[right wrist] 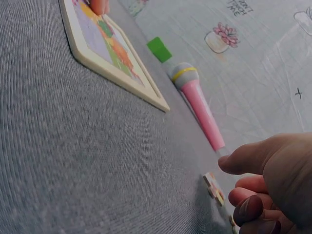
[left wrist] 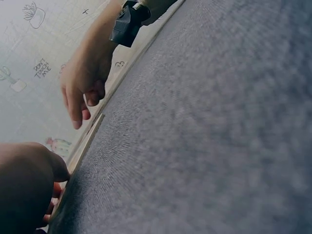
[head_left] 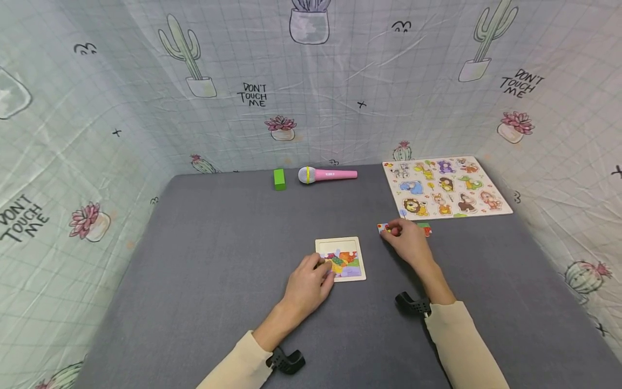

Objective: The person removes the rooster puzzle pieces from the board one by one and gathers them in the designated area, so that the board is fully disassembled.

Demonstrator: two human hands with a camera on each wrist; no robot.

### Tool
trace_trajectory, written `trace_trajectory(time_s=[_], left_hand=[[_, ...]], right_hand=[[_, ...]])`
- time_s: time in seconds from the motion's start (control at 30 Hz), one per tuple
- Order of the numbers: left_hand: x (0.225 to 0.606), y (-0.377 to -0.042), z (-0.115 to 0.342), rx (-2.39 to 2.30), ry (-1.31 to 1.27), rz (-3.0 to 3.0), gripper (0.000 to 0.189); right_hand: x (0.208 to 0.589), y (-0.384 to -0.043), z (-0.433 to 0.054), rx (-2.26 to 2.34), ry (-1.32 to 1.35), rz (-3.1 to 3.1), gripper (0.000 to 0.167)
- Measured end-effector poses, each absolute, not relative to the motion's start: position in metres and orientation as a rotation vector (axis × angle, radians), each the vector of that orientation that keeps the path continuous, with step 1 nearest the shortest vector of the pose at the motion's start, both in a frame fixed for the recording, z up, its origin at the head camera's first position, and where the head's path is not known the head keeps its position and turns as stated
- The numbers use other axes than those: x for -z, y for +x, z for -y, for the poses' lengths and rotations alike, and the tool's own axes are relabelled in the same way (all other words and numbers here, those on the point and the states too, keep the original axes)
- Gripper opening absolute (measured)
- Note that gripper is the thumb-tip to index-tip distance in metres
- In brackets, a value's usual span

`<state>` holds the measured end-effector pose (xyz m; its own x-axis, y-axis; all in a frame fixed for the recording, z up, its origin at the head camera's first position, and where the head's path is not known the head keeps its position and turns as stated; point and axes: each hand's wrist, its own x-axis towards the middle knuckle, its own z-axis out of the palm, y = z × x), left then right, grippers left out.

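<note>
A small wooden puzzle board [head_left: 340,240] lies on the table, its lower part filled with colorful pieces and its upper part showing bare wood. My left hand [head_left: 303,283] holds the board at its lower left corner, thumb at the near edge and fingertips over the pieces. To the right of the board, my right hand [head_left: 410,243] hovers with loosely bent fingers over loose puzzle pieces. One piece [right wrist: 214,187] is just beyond the fingertips in the right wrist view, with a gap between thumb and fingers. Another piece [head_left: 425,229] shows partly behind the hand.
At the back stand a green block [head_left: 279,179] and a pink toy microphone [head_left: 335,174]. A large animal puzzle board [head_left: 447,189] lies at the back right, just beyond my right hand. Patterned cloth [head_left: 311,108] walls the table in at the back and sides.
</note>
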<state>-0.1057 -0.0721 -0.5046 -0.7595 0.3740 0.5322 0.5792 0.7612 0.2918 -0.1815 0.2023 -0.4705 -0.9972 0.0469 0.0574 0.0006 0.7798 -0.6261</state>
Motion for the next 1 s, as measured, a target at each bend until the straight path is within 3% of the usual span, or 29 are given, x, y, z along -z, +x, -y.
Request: trace_trajectory(time_s=[0.5, 1.0], left_hand=[[0.504, -0.1, 0.078, 0.626, -0.789, 2.503, 0.018], [0.508, -0.1, 0.079, 0.57, -0.789, 2.46, 0.014]], right_hand=[[0.47, -0.176, -0.183, -1.025, 0.163, 2.784, 0.025], [0.476, -0.169, -0.166, -1.085, 0.433, 2.834, 0.023]])
